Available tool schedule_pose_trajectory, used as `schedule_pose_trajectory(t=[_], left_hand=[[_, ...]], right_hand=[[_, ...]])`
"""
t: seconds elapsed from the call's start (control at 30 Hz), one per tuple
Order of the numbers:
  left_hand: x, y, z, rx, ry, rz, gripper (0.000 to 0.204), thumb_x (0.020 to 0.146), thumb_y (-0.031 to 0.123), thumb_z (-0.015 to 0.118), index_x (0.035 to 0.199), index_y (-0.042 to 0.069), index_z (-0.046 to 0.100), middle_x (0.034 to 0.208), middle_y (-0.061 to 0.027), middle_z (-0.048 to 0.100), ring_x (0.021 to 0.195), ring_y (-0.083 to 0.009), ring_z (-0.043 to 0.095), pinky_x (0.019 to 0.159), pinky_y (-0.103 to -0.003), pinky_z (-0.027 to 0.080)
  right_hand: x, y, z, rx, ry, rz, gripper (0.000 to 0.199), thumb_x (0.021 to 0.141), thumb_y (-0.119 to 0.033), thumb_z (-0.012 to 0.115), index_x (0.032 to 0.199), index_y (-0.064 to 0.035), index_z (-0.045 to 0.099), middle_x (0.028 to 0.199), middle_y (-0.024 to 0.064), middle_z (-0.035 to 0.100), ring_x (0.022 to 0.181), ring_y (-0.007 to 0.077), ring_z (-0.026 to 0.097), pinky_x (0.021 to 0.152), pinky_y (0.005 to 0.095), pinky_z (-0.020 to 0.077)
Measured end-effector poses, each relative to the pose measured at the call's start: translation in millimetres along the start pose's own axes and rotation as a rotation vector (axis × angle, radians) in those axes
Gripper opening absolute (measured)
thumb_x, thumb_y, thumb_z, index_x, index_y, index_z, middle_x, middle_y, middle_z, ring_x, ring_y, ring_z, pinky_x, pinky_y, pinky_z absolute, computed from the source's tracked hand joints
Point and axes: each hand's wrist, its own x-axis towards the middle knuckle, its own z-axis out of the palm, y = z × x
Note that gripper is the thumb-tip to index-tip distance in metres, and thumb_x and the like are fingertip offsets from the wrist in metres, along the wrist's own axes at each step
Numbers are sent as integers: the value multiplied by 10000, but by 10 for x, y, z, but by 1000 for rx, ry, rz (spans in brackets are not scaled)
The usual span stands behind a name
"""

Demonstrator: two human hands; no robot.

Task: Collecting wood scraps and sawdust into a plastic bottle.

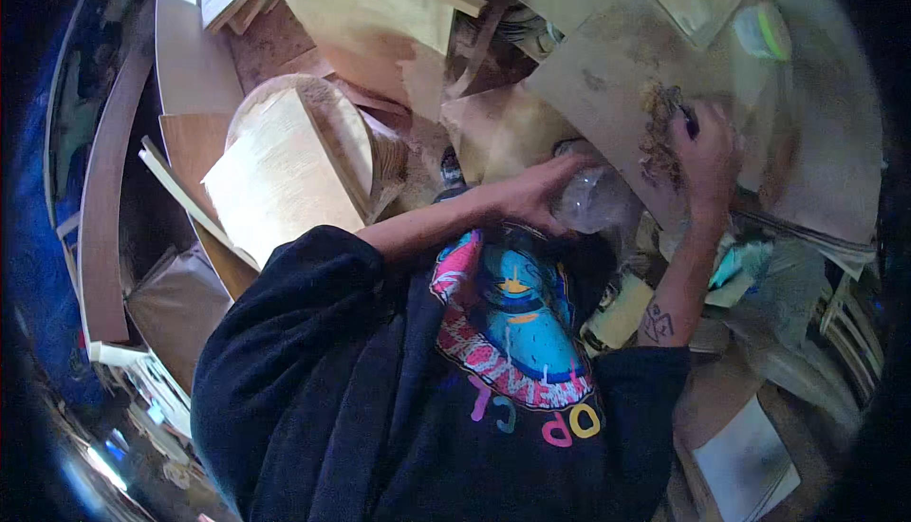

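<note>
Plywood board [607, 57], large, pale and smeared with a brown patch [658, 133] of glue or sawdust, is seen lying tilted across the upper right of the head view, on a cluttered tabletop [816, 351]. The right hand [707, 157] is pressed on the board just beside the brown patch, fingers curled tight around a small dark tool [690, 121] of which only the tip shows; what kind of tool it is cannot be told. The left hand [536, 190] is laid over a clear plastic bottle [593, 201] that sits at the lower edge of the board, between the 2 hands. The fingers are wrapped over the bottle's top, so this grip is closed on it.

A dark sweatshirt [323, 399] with a bright round print on the chest is worn by the person, both sleeves pushed up, and a small dark mark is seen on the right forearm. To the left, a thick rounded block of wood [294, 157] is stood on edge, well apart from both hands, with curved wooden strips [109, 199] and flat offcuts [380, 9] stacked around it. A pale green lid-like disc [764, 30] rests on the board near its upper right corner. Below the right arm, a roll of tape [622, 311] and loose white sheets [750, 451] are scattered about.
</note>
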Motion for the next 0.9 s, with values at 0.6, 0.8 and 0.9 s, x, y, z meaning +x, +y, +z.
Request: schedule_pose_trajectory(t=[0.6, 0.8, 0.9], left_hand=[[-1, 113, -30, -122, 57, -129, 1069, 555, 329, 855, 1395, 1, 281, 1317, -206, 441, 1248, -336, 422, 1053, -410, 339], [-8, 11, 29, -174, 10, -157, 1092, 569, 360, 852, 1408, -14, 260, 1383, -214, 392, 1299, -333, 377, 1079, -411, 307], [-22, -59, 49, -166, 15, -136, 1099, 570, 363, 853, 1410, -16, 254, 1389, -216, 387, 1302, -334, 373, 1085, -411, 298]], right_hand=[[-681, -191, -326, 773, -34, 99, 242, 810, -191, 673, 976, -16, 671, 924, 157, 640, 871, 307, 626, 792, 376, 490], [-257, 271, -93, 478, 233, 268, 275, 854, -219, 638, 1015, 2, 661, 962, 195, 642, 872, 347, 629, 785, 403, 491], [-190, 201, 0, 426, 188, 241, 256, 851, -196, 635, 1009, 3, 663, 934, 194, 646, 853, 350, 633, 775, 398, 493]])
